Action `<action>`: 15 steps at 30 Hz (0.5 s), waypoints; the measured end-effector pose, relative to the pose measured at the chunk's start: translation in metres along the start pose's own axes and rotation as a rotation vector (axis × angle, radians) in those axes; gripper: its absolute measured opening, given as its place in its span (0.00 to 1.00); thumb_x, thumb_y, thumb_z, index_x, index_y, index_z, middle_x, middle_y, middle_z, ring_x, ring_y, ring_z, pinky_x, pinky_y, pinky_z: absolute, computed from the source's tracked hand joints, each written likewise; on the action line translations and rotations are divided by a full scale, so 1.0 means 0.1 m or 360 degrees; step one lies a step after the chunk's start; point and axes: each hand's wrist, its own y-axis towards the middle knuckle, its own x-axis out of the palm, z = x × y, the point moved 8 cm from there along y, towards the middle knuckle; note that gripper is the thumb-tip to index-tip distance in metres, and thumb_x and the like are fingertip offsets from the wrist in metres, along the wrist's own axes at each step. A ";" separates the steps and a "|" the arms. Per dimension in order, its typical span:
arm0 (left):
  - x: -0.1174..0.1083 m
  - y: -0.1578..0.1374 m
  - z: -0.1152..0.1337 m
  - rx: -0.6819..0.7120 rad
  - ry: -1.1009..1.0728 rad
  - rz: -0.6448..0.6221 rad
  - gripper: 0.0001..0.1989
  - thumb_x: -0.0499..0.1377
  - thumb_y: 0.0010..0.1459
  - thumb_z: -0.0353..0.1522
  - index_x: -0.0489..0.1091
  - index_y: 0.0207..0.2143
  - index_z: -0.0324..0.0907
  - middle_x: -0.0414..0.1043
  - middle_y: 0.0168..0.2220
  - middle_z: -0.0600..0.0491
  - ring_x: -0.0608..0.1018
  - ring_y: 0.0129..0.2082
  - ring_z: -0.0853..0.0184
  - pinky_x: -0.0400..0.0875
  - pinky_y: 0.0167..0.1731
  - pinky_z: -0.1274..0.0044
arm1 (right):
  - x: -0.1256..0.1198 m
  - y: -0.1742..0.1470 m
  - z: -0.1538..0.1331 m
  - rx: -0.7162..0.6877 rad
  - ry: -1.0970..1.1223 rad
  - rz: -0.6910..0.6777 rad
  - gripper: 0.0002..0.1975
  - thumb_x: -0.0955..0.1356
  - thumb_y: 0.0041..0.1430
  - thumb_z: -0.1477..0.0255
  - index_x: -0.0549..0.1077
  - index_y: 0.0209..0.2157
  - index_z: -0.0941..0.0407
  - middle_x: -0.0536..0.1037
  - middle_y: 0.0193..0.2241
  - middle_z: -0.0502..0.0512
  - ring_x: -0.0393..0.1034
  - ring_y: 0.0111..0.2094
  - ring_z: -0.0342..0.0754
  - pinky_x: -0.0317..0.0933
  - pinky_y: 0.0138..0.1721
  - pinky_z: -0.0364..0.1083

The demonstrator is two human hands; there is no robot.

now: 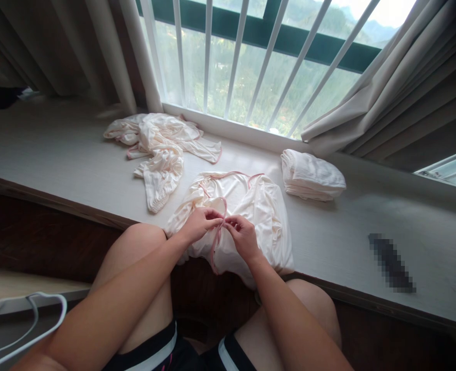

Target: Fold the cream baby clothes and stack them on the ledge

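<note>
Black shorts [185,358], pale band at each leg hem, nearest the camera; bare knees [141,245] set apart beyond them, at the front edge of the ledge. One white curved rod [64,309], lower left, beside the left forearm. Left hand [199,225]: palm inward, thumb and fingertips pinched together on a narrow pink strip [213,251]. Right hand [244,237]: likewise pinched on the strip, its fingertips just beside or touching those of the left (the exact contact is too small to tell). The strip rises in a loop above the fingers and trails downward below them, against the cloth. One cream garment [264,211], pink-edged, spread with loose folds beneath and around both hands; placed at the front of the pale ledge [352,226], its lower part overhanging the edge between the knees. One second cream garment [166,136], also pink-edged, crumpled, farther back and to the left, near the window. One folded white cloth [313,175], layered, back right, apart from the garments. One dark elongated object [392,263], pixelated, far right on the ledge. Behind: window [220,67] with white bars [234,62]; grey curtain [398,87] at right, another at left; green slopes beyond the glass.
</note>
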 end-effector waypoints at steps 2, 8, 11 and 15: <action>0.01 0.01 0.00 0.0006 -0.0047 -0.0032 0.13 0.69 0.52 0.36 0.80 0.36 0.36 0.79 0.30 0.50 0.76 0.28 0.69 0.69 0.30 0.78 | 0.01 0.00 0.02 0.0057 0.0070 -0.0007 0.10 0.73 0.59 0.62 0.80 0.37 0.54 0.80 0.32 0.52 0.69 0.30 0.46 0.64 0.36 0.46; 0.04 0.01 -0.01 0.0007 -0.0171 -0.0131 0.16 0.70 0.51 0.35 0.80 0.41 0.36 0.81 0.36 0.47 0.78 0.31 0.68 0.73 0.34 0.76 | 0.01 0.01 0.11 0.0245 0.0356 -0.0046 0.10 0.74 0.56 0.63 0.81 0.36 0.54 0.82 0.33 0.52 0.74 0.32 0.48 0.66 0.38 0.46; 0.06 0.01 0.03 0.0085 -0.0139 -0.0151 0.18 0.71 0.51 0.37 0.80 0.42 0.37 0.81 0.38 0.47 0.80 0.35 0.65 0.74 0.37 0.76 | -0.01 0.03 0.12 0.0266 0.0451 -0.0048 0.10 0.75 0.56 0.63 0.81 0.35 0.54 0.82 0.34 0.53 0.75 0.34 0.49 0.67 0.39 0.46; 0.06 0.00 0.10 0.0177 -0.0018 -0.0142 0.17 0.71 0.52 0.38 0.81 0.42 0.37 0.81 0.37 0.47 0.79 0.35 0.65 0.74 0.38 0.75 | -0.04 0.04 0.11 0.0267 0.0521 -0.0063 0.10 0.75 0.55 0.63 0.82 0.34 0.54 0.82 0.33 0.53 0.75 0.35 0.49 0.66 0.40 0.46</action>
